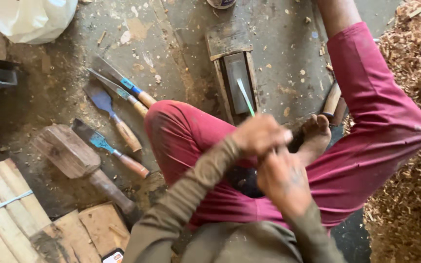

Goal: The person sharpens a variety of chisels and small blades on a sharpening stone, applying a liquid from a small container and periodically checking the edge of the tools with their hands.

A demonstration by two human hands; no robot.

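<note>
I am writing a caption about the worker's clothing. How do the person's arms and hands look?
Both arms wear long, close-fitting olive-brown sleeves, dusty and worn, reaching to the wrists. The left hand and right hand are bare, without gloves. The back of the right hand carries a faint dark marking.

The thin blade (pixel 245 97) is a narrow, flat strip of pale greenish-grey metal. Its lower end is enclosed in the left hand (pixel 259 134), which is closed in a fist around it; the handle is hidden inside the fist. The exposed length projects up and slightly to the left from the top of that hand, tilted away from the person. The tip lies over the sharpening stone (pixel 238 80), a dark grey rectangular block set in a worn wooden holder on the floor just beyond the left hand. Whether the tip touches the stone cannot be determined. The right hand (pixel 284 181) sits directly below the left hand, touching it.
</note>
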